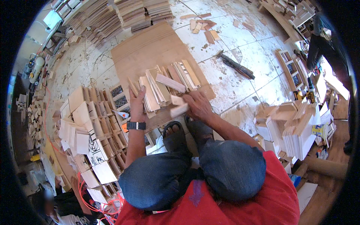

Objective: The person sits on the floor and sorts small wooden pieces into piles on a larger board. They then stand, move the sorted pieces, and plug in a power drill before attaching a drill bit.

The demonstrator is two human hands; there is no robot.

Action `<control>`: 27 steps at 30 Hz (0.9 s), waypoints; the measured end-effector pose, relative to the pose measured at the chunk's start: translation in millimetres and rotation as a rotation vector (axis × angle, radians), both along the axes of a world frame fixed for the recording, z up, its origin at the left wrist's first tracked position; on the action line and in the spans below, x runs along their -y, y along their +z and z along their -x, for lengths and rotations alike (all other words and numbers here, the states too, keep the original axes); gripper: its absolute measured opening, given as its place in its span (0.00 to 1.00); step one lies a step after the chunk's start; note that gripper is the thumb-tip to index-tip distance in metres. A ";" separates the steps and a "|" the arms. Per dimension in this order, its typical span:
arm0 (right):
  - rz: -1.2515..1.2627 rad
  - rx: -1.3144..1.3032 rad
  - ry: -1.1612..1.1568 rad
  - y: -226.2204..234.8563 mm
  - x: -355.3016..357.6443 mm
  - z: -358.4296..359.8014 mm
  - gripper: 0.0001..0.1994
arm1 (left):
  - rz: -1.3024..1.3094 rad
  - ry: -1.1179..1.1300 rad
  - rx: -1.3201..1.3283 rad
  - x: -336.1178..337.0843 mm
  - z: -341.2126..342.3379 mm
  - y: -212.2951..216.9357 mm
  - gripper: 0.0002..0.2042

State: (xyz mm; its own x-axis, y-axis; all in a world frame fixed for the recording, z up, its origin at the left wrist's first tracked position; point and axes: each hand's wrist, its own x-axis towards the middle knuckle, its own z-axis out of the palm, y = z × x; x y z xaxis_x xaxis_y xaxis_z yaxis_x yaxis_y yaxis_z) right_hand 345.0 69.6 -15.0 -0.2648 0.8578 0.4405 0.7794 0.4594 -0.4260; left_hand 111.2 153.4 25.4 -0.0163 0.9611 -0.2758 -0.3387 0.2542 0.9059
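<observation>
A row of thin wooden slats (161, 88) stands on edge on a flat brown board (144, 47) in front of my feet. My left hand (137, 103), with a dark watch on its wrist, grips the left end of the row, thumb on the near side. My right hand (198, 105) is closed at the row's right near end. Its fingers are on a short wood piece (179, 110), blurred by motion. Just above it, a pale slat (170, 83) lies slanted across the tops of the others.
A hammer (236, 65) lies on the tiled floor right of the board. Stacked wooden pieces (92, 127) rise at left, with divided trays of dark nails (120, 97) beside them. More panels (298, 131) stand at right. An orange hose (80, 191) coils at lower left, near another person.
</observation>
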 end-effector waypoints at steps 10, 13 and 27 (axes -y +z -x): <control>0.280 0.221 -0.119 62.9 -58.3 21.1 0.27 | -0.024 -0.003 -0.023 0.2 2.0 -2.4 0.36; 0.294 0.115 -0.149 72.4 -61.2 19.5 0.29 | -0.004 0.005 -0.030 -0.1 2.2 -3.6 0.36; 0.735 -0.137 -0.340 106.3 -93.1 5.4 0.30 | -0.020 0.009 0.006 2.5 -0.3 -2.4 0.37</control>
